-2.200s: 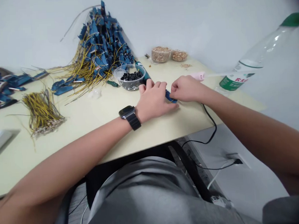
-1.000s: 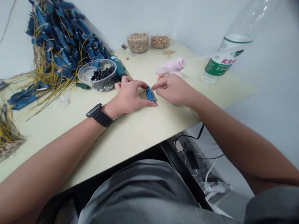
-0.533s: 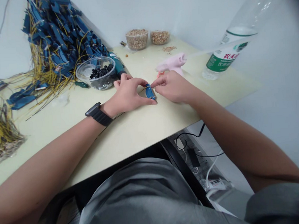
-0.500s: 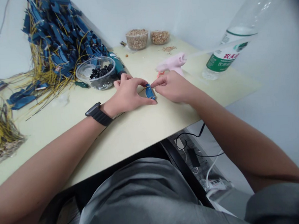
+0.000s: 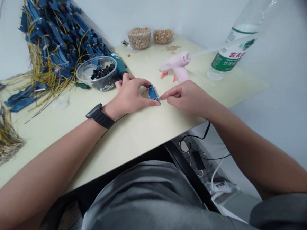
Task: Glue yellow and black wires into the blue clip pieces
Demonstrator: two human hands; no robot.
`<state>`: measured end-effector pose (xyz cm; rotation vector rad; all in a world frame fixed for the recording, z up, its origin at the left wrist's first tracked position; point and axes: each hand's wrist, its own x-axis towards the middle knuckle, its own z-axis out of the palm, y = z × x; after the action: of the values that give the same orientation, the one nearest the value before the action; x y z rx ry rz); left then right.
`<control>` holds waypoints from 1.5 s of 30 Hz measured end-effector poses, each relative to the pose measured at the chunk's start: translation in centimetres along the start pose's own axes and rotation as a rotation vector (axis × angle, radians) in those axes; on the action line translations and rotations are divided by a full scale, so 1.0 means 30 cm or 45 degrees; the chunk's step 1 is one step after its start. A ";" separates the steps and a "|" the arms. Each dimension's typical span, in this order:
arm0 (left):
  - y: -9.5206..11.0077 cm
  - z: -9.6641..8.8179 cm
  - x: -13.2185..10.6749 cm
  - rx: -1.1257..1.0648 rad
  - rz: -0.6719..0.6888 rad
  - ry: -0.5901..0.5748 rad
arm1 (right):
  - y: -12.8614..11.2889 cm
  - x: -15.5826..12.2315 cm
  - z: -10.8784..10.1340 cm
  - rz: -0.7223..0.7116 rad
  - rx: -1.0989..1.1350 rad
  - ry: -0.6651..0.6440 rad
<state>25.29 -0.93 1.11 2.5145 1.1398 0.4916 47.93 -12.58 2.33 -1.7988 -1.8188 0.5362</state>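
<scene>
My left hand [image 5: 131, 96] holds a small blue part [image 5: 152, 93] by its two ends, between thumb and the fingers opposite. Thin yellow and dark wires run from the part back under that hand. At the lower right end of the part is the tip of my right index finger; my right hand [image 5: 185, 97] has its other fingers curled in. Whether a tiny thing is pinched there is too small to tell. Just behind the right hand, a pink glue gun [image 5: 178, 65] with orange supports stands on the table [image 5: 144, 129].
At the left is a large heap of blue parts with yellow wires [image 5: 60, 37]. A clear tub of small black pieces [image 5: 103, 76] stands beside a teal tool [image 5: 118, 63]. Two tubs of nuts or shells [image 5: 140, 38] are at the back. A water bottle [image 5: 226, 58] stands at the right.
My right hand has moved down toward me, from the upper end of the blue part to its lower end. My left hand keeps its hold. More of the glue gun shows.
</scene>
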 end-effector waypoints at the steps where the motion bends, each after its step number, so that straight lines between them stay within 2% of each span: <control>1: -0.003 0.001 0.001 -0.002 0.002 0.003 | -0.001 0.000 0.003 -0.010 0.014 0.008; 7: -0.015 0.009 0.006 -0.022 0.023 0.021 | -0.008 0.007 0.013 -0.028 0.097 0.019; 22: -0.005 0.004 0.008 -0.012 0.017 0.011 | -0.007 0.008 0.020 -0.059 0.079 0.032; 28: -0.006 0.002 0.007 -0.023 0.010 0.001 | 0.006 0.058 0.011 0.030 -0.013 0.083; 34: -0.006 -0.002 0.003 -0.019 0.010 0.001 | 0.013 0.121 0.021 0.038 0.096 0.059; 45: -0.011 0.000 0.006 -0.024 0.027 0.014 | 0.003 0.137 0.025 0.079 0.266 -0.039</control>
<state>25.18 -0.59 0.99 2.5130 1.1078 0.5198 47.63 -8.43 2.03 -1.7179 -1.6638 0.7524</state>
